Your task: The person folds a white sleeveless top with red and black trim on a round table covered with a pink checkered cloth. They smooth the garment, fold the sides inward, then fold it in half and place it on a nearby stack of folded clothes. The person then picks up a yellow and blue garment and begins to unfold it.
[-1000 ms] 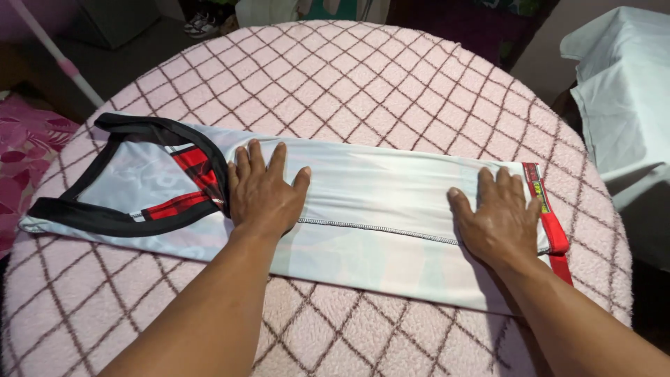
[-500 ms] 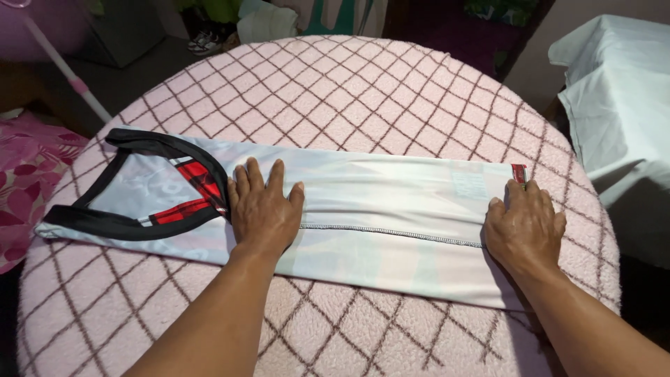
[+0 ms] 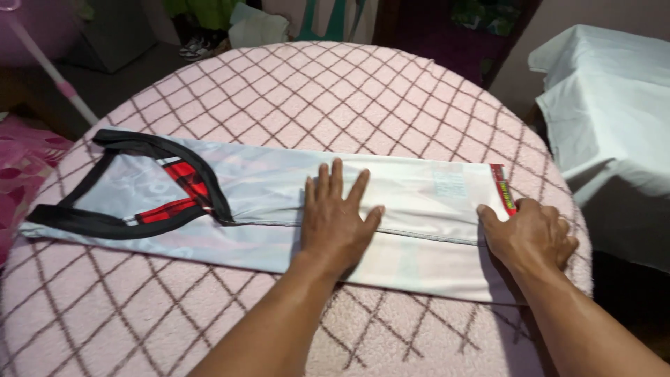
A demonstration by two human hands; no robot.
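Observation:
A white jersey with a black collar and red trim lies folded into a long strip across a round pink table. My left hand presses flat on the middle of the strip, fingers spread. At the strip's right end, my right hand curls its fingers around the hem next to the red band.
The table cover is fuzzy pink with a brown diamond grid. A white cloth-draped object stands to the right. A pink floral fabric lies at the left, and a white-and-pink pole leans at the back left.
My left hand slid right from beside the collar to the strip's middle. My right hand moved to the right end and closed its fingers on the hem.

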